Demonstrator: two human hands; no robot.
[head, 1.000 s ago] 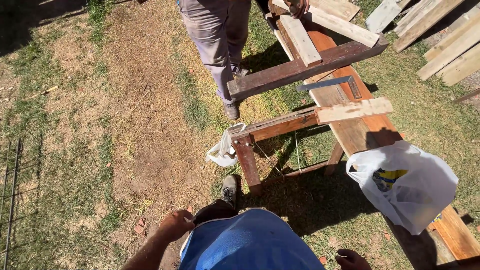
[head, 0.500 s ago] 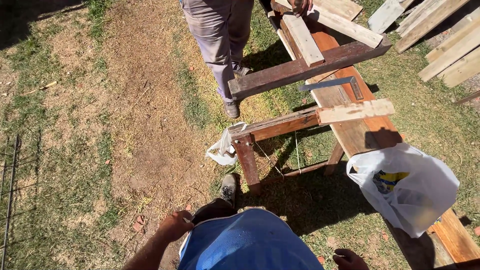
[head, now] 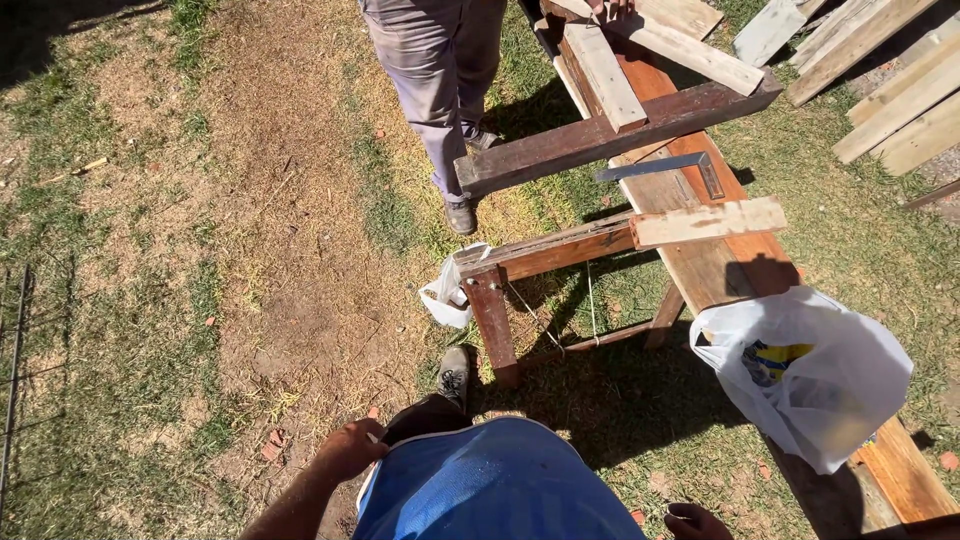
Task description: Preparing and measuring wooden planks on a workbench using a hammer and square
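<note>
Sawhorse (head: 560, 262) and white bag (head: 815, 375) are blocking my front, co-worker (head: 440, 70) standing beyond, while I'm resting curled, empty left hand (head: 350, 448) on my hip, right hand (head: 695, 522) grip unclear.

Harsh midday sun, sharp focus.
My white bag (head: 815, 375) glares; crisp dark shadows fall beneath the sawhorse (head: 560, 290).

Strong sunlight is falling across an outdoor yard, throwing hard, dark shadows. The ground (head: 250, 250) is showing patchy green grass around a broad strip of dry, bare earth. A rough wooden sawhorse (head: 560, 260) is standing on the grass, casting its shadow toward the camera. Beyond the sawhorse, at the upper right, pale wooden boards (head: 890, 90) are lying stacked. Far left of the sawhorse, a thin metal rod (head: 15, 360) is lying in the grass.
</note>
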